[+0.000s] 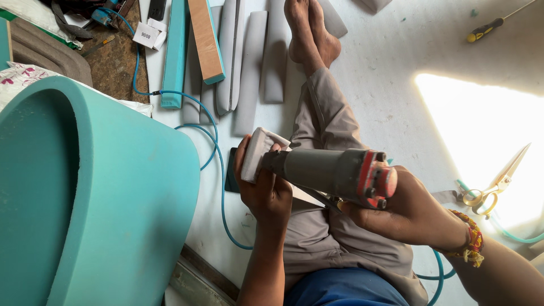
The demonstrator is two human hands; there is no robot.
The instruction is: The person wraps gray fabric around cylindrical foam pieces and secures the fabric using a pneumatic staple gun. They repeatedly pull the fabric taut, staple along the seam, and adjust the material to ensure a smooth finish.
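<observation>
My right hand (416,212) grips a grey pneumatic staple gun (331,170) with a red end cap, held level above my lap. Its nose presses against a small grey padded piece (256,153). My left hand (263,190) holds that padded piece from below, fingers wrapped around it. A dark flat object (231,170) lies just behind the left hand. A blue air hose (218,164) curls across the floor under my hands. My outstretched leg in grey trousers (323,113) runs toward the top of the view.
A large teal foam block (102,198) fills the left side. Several grey padded strips (249,62), a teal strip (174,51) and a wooden-topped bar (205,37) lie ahead. Gold-handled scissors (498,181) rest at right; a yellow-handled screwdriver (487,28) lies at top right.
</observation>
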